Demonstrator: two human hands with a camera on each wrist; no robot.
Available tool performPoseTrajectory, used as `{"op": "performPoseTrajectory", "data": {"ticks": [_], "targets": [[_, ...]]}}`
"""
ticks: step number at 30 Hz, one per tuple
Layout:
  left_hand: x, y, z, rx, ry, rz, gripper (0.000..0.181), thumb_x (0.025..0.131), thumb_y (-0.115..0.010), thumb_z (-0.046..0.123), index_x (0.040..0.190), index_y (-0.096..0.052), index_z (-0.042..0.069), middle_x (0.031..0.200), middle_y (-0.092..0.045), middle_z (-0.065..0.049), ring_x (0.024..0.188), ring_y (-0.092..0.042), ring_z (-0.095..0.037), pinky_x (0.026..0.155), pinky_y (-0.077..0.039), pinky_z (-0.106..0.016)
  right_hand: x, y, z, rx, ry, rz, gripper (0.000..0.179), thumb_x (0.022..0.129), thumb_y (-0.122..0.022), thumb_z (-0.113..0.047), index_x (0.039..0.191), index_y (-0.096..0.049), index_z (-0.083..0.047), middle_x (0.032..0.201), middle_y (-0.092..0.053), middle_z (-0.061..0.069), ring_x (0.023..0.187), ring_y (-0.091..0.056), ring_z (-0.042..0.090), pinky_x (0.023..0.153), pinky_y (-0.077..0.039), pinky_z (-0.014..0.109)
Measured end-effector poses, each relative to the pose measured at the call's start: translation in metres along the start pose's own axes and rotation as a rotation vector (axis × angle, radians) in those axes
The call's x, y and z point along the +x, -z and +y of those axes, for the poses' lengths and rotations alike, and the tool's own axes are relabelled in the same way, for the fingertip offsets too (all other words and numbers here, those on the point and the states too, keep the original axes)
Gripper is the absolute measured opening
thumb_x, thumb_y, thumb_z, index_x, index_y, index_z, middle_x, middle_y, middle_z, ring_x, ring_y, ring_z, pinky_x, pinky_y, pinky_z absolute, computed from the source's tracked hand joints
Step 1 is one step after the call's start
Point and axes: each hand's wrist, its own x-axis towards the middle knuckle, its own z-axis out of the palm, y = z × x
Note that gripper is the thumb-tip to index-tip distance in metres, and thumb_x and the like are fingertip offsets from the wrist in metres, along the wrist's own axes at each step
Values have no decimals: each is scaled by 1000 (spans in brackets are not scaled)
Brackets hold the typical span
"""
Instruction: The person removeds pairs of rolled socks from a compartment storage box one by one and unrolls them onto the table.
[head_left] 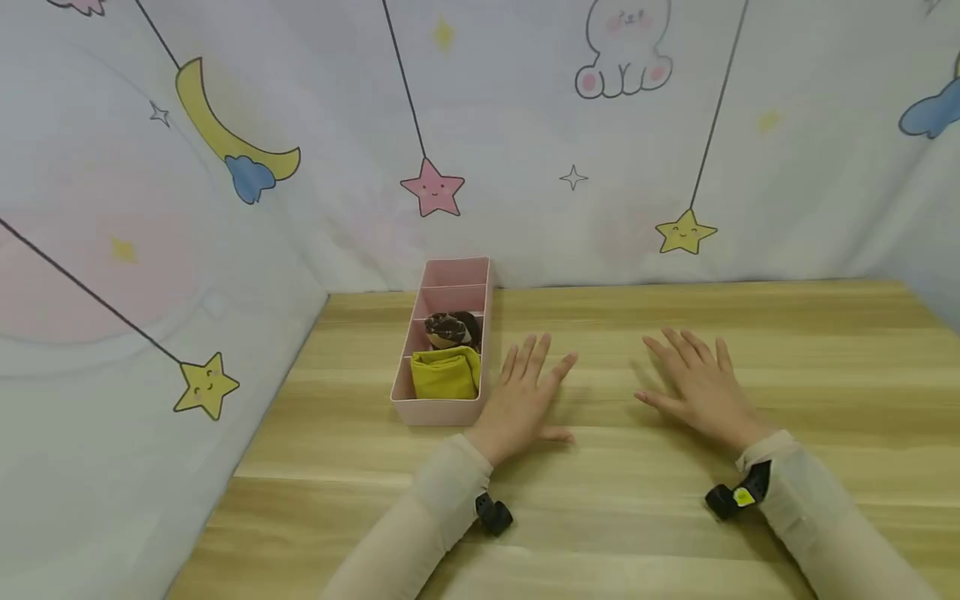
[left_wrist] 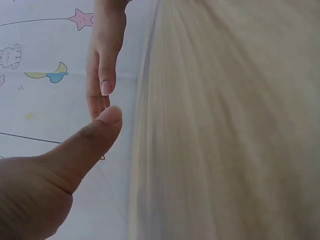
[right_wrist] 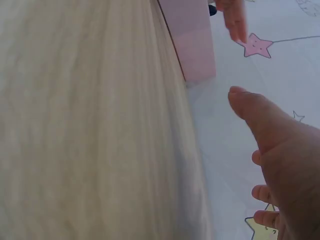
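A pink divided box (head_left: 438,412) stands on the table, its long side running away from me. Folded yellow cloth (head_left: 446,373) fills its nearest compartment. Behind that sits a rolled brown patterned item (head_left: 447,330), with something dark beside it; their exact kind is unclear. My left hand (head_left: 519,404) is just right of the box's near end, palm down with fingers spread, holding nothing. Across from it, my right hand (head_left: 703,390) is also spread and holds nothing. In the right wrist view, the box's pink side (right_wrist: 192,40) shows beyond the thumb.
The two far compartments of the box hold nothing visible. A wood-grain table (head_left: 600,517) extends around the hands. Behind it hangs a white curtain (head_left: 525,233) printed with stars and a moon, and it continues along the left side.
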Motion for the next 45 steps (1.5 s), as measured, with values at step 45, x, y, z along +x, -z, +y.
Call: {"op": "performPoseTrajectory", "data": {"ticks": [45], "targets": [[-40,82,-75,-93,261,-61,94,66,-85,48,139,-43,6,138,-41,-20,131,-36,-36,111,-29,-50,65,6,-83,300,123,58,30,94,-61,-20,115,-66,0,109,-69,17,98,-63,30,81,-53,45]]}}
